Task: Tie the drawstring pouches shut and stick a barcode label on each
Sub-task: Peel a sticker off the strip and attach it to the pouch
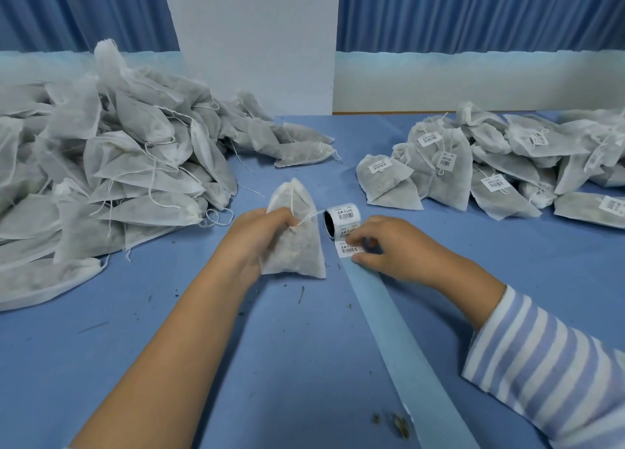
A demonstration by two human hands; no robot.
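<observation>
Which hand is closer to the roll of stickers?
Right. The right hand pinches a label just below the roll. The left hand grips the pouch, which lies between it and the roll.

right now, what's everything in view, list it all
unlabelled white mesh drawstring pouches: large heap, grey-white, table left
labelled white mesh pouches: smaller heap, grey-white, table right
single white mesh pouch: one, grey-white, centre
white barcode label roll: one, white, beside it
pale blue backing strip: one, running from roll toward viewer
blue table cover: one, underneath
blue curtains: two stretches, back
white panel: one, back centre
left hand: one, grips that pouch
right hand: one, striped sleeve, pinches end label on strip
</observation>
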